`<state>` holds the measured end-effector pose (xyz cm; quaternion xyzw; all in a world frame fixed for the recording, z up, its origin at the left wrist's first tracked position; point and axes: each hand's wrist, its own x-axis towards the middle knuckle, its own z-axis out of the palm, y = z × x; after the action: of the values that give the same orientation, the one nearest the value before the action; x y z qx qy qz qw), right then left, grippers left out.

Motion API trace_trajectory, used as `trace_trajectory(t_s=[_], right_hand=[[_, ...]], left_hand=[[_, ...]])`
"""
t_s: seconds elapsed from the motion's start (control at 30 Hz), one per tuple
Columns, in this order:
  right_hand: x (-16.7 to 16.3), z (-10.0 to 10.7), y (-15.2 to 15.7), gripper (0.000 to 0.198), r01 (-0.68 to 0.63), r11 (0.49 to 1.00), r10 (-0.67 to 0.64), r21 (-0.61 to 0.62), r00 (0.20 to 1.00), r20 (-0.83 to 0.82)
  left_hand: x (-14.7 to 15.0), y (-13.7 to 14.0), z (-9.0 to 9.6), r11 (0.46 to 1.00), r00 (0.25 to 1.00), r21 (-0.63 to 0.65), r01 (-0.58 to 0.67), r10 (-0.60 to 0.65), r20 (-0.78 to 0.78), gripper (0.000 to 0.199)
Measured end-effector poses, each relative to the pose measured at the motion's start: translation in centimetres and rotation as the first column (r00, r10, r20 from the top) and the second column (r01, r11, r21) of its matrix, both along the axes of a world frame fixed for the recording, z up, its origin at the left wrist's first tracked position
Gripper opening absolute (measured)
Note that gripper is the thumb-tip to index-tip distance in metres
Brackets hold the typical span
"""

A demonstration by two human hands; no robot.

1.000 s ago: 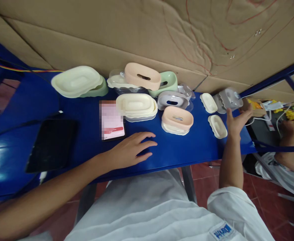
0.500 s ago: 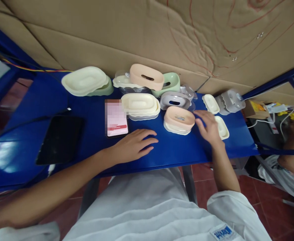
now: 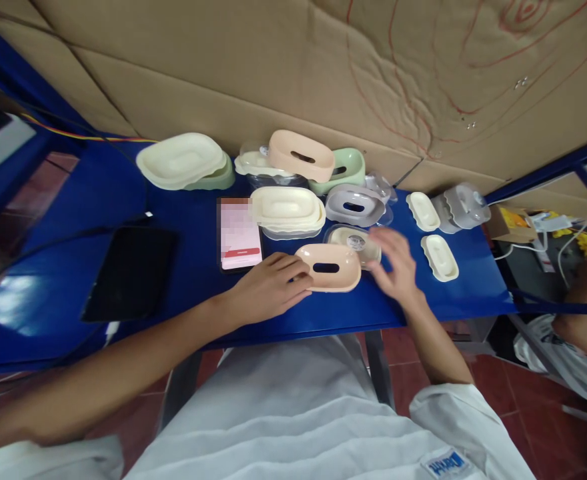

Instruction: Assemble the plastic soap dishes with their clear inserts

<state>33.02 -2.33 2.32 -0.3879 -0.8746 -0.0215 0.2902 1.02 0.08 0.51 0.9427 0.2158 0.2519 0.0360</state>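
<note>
My left hand (image 3: 276,283) grips the left end of a peach soap dish (image 3: 348,275) that has a dark oval slot in its middle. My right hand (image 3: 396,270) is at the right end of a cream soap box (image 3: 373,252) with a clear cover and a round label. Its thumb and fingers are spread apart around that end; whether they touch the box I cannot tell. The peach dish partly overlaps the front of this box. Behind them sit a grey soap dish (image 3: 356,207) and a stack of cream trays (image 3: 286,205).
A phone (image 3: 241,233) and a black tablet (image 3: 131,273) with cables lie to the left. Pale stacked dishes (image 3: 181,160), another peach dish (image 3: 301,157) and a green dish (image 3: 351,163) line the cardboard wall. Cream trays (image 3: 439,258) and clear-covered boxes (image 3: 466,203) are at right.
The peach dish came off the cream box and moved left and nearer me, into my left hand. My right hand shifted left. The view turned slightly.
</note>
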Motion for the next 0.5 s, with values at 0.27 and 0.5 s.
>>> trace_trajectory(t_s=[0.27, 0.5], right_hand=[[12.5, -0.5, 9.6, 0.059, 0.859, 0.509, -0.847, -0.062, 0.512, 0.144], [13.0, 0.7, 7.1, 0.039, 0.886, 0.449, -0.88, -0.114, 0.461, 0.119]], left_hand=[[-0.2, -0.7, -0.1, 0.98, 0.979, 0.029, 0.199, -0.198, -0.054, 0.008], [0.0, -1.0, 0.6, 0.985, 0.982, -0.057, 0.16, -0.153, 0.107, 0.009]])
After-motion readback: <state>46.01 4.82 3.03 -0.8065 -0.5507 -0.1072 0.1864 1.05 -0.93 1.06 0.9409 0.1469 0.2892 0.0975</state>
